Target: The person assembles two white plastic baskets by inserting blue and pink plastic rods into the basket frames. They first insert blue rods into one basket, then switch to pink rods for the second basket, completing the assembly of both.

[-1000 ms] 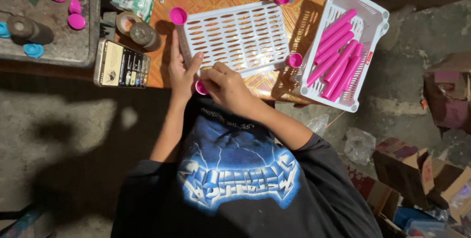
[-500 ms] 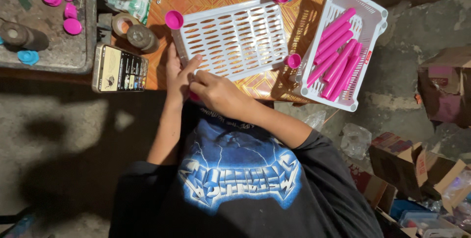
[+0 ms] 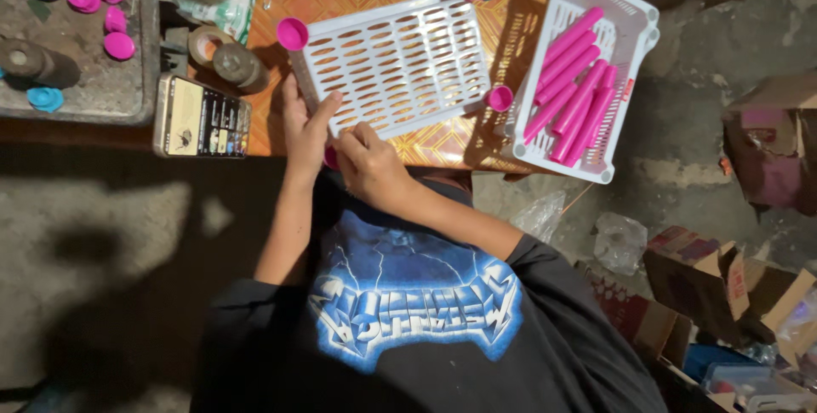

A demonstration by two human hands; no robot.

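Both hands (image 3: 340, 145) pinch the near corner of the white slotted shelf (image 3: 396, 64), its long axis running left-right, fingers pressed.

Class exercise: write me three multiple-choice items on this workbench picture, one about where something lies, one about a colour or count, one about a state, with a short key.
1. Where do the long pink plastic tubes lie?
A. in the white slotted plastic basket
B. on the floor
C. on the grey metal tray

2. What colour are the round caps on the corners of the flat white slotted plastic shelf?
A. green
B. pink
C. black

3. How is the shelf held?
A. untouched
B. left hand and right hand both at its near edge
C. lifted overhead

Key: A, tubes fill the basket; B, three visible corners show pink caps; B, both hands touch the near edge.
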